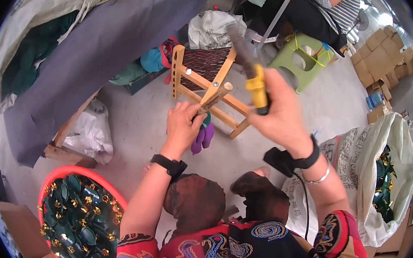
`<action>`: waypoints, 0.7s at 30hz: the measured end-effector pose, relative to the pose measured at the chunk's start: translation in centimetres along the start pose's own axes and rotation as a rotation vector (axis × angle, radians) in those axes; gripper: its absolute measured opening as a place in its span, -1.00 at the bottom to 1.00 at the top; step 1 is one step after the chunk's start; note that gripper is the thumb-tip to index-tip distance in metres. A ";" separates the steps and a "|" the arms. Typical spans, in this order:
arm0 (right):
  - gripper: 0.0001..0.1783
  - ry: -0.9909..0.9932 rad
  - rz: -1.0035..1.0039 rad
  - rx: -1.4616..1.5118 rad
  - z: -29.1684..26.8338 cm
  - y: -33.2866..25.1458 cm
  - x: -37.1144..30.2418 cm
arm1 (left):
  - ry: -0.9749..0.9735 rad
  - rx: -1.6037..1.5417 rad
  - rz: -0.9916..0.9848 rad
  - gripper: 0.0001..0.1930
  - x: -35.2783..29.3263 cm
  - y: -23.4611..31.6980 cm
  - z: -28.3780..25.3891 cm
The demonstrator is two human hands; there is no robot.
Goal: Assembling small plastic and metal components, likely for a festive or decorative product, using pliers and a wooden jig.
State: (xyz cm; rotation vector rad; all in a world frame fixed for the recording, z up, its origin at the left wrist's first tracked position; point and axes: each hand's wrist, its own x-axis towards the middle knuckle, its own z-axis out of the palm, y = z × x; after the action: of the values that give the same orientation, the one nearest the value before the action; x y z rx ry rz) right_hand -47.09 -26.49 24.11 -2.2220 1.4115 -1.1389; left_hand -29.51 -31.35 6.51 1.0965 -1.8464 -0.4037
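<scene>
My left hand (184, 126) is closed round a short wooden stick (215, 98), whose pale end points up and away. The stick lies over the frame of a wooden folding stool (202, 82) with a dark woven seat. My right hand (283, 117) grips a tool with a yellow-and-black handle (257, 90), raised to the right of the stick. Its dark upper part is smeared by motion, so its kind cannot be told. Just under my left hand hangs a purple, lobed thing (203, 137) with some green, partly hidden by my fingers.
At lower left stands a red tub (55, 174) of dark green and gold pieces. A grey cloth-covered table (100, 44) is at left. An open white sack (404, 143) stands at right. Beyond are a green plastic stool (292, 62), cardboard boxes (380, 53) and a seated person (296, 18).
</scene>
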 end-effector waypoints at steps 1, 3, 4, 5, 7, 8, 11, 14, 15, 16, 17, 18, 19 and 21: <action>-0.45 0.002 -0.124 -0.020 1.4 0.5 0.2 | 0.013 -0.002 0.023 -0.84 0.4 -0.1 0.1; -0.43 -0.115 -0.212 -0.047 4.4 2.5 0.3 | 0.013 0.009 0.063 -0.84 0.6 -0.9 0.7; -0.43 -0.115 -0.195 0.061 5.3 2.6 0.1 | 0.009 0.011 0.089 -0.85 0.5 -0.9 0.9; -0.46 -0.067 -0.143 0.017 5.6 2.8 -0.4 | -0.003 -0.003 0.126 -0.85 0.7 -0.5 0.8; -0.48 0.106 -0.063 0.027 4.3 2.7 -1.6 | -0.105 -0.026 0.108 -0.84 1.2 0.4 0.9; -0.47 0.204 -0.029 0.026 3.6 3.0 -2.4 | -0.047 -0.041 0.043 -0.82 0.8 0.3 0.9; -0.52 0.479 0.078 0.101 2.1 3.0 -5.0 | 0.029 -0.190 -0.225 -0.78 0.8 0.1 -3.7; -0.51 0.481 0.332 0.139 2.4 3.6 -8.7 | -0.181 -0.636 -0.392 -0.79 4.2 11.0 -7.6; -0.57 0.518 0.321 0.167 2.9 3.8 -9.8 | -0.278 -0.670 -0.314 -0.79 5.8 15.7 -6.9; -0.60 0.512 0.319 0.165 2.8 3.7 -10.7 | -0.366 -0.744 -0.178 -0.77 7.1 20.0 -5.4; -0.62 0.507 0.320 0.164 2.7 3.4 -11.6 | -0.517 -0.742 -0.092 -0.77 8.5 24.5 -4.1; -0.62 0.557 0.290 0.369 4.9 5.4 -12.0 | -0.555 -0.758 0.014 -0.76 9.3 29.1 -2.0; -0.63 0.596 0.252 0.578 6.7 7.5 -12.1 | -0.682 -0.737 0.222 -0.74 10.6 33.4 -0.6; -0.71 0.280 0.297 0.360 6.4 6.8 -12.3 | -0.820 -0.928 0.325 -0.52 11.3 40.5 2.1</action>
State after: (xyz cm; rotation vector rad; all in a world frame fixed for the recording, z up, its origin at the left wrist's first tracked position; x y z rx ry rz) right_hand -49.37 -20.34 10.11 -1.5970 1.4399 -1.4957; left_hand -54.20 -18.71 38.15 -0.0490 -2.0549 -1.4789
